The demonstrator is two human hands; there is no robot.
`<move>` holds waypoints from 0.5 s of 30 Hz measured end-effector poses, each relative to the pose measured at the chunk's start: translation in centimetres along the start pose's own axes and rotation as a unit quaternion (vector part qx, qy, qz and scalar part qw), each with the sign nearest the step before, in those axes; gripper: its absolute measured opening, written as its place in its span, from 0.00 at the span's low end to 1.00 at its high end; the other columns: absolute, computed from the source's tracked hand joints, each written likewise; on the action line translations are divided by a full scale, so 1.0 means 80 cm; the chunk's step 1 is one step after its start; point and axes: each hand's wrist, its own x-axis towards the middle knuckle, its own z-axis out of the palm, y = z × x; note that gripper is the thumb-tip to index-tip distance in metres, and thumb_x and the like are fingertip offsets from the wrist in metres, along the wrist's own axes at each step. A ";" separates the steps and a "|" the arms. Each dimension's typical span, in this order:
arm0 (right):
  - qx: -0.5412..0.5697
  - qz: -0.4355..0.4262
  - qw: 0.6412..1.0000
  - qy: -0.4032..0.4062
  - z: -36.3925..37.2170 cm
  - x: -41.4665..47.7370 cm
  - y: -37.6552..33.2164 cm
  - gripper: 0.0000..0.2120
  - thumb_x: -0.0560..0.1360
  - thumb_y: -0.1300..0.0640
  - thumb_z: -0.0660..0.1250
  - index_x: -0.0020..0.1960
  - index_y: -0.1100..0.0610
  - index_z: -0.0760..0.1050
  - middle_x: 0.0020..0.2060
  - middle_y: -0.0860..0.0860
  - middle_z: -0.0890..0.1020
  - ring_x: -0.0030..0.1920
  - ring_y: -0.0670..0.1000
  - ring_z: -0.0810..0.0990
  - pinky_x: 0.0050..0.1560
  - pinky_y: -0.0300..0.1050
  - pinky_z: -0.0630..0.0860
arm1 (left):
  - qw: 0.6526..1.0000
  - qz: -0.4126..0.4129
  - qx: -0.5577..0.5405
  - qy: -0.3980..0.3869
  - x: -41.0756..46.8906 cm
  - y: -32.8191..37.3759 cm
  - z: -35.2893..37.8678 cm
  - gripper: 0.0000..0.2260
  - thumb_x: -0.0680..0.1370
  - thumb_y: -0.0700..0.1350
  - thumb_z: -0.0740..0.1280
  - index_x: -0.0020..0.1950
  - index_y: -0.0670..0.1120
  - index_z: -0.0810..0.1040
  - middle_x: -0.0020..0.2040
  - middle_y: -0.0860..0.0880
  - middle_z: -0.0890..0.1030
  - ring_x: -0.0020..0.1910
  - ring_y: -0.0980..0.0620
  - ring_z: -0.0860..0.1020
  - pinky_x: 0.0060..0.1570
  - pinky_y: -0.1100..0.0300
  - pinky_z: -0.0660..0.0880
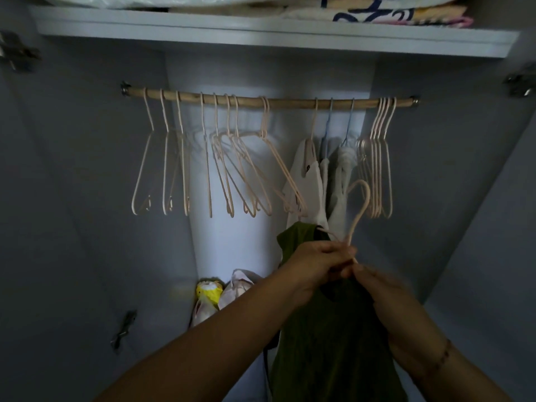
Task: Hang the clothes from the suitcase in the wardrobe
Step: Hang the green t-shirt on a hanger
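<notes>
A dark green garment (pixel 327 329) hangs on a pale pink hanger (pixel 359 204), held up inside the open wardrobe below the wooden rail (pixel 290 102). My left hand (pixel 319 264) grips the hanger's neck and the garment's collar. My right hand (pixel 377 288) pinches the green fabric just beside it. The hanger's hook points up, well under the rail. Several empty pink hangers (pixel 220 169) line the rail, and white garments (pixel 322 181) hang right of centre.
A white shelf (pixel 261 33) with folded bedding runs above the rail. More empty hangers (pixel 377 169) bunch at the rail's right end. A yellow bag (pixel 208 291) and a pale bag (pixel 237 285) sit on the wardrobe floor. Door hinges (pixel 124 329) stick out on both sides.
</notes>
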 end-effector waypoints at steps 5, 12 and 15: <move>0.026 -0.025 0.998 0.042 -0.007 0.005 -0.013 0.13 0.80 0.59 0.57 0.43 0.62 0.77 0.48 0.64 0.81 0.49 0.59 0.79 0.51 0.51 0.75 | 0.999 -0.016 0.004 -0.031 0.016 0.011 0.025 0.04 0.78 0.40 0.66 0.50 0.42 0.79 0.28 0.54 0.78 0.28 0.60 0.75 0.41 0.66 0.76; -0.108 -0.091 0.990 0.024 -0.017 0.021 -0.027 0.09 0.78 0.56 0.61 0.47 0.59 0.78 0.43 0.55 0.82 0.44 0.52 0.79 0.42 0.41 0.73 | 0.999 0.015 -0.012 0.030 0.042 0.035 0.019 0.05 0.78 0.38 0.65 0.44 0.42 0.80 0.35 0.48 0.79 0.32 0.57 0.78 0.35 0.67 0.78; -0.148 -0.075 0.986 -0.012 -0.020 0.027 -0.029 0.11 0.77 0.55 0.63 0.53 0.61 0.76 0.46 0.58 0.82 0.44 0.51 0.80 0.39 0.37 0.75 | 0.995 0.036 -0.044 0.083 0.054 0.048 0.003 0.05 0.77 0.36 0.65 0.43 0.41 0.79 0.33 0.49 0.79 0.28 0.59 0.77 0.31 0.69 0.76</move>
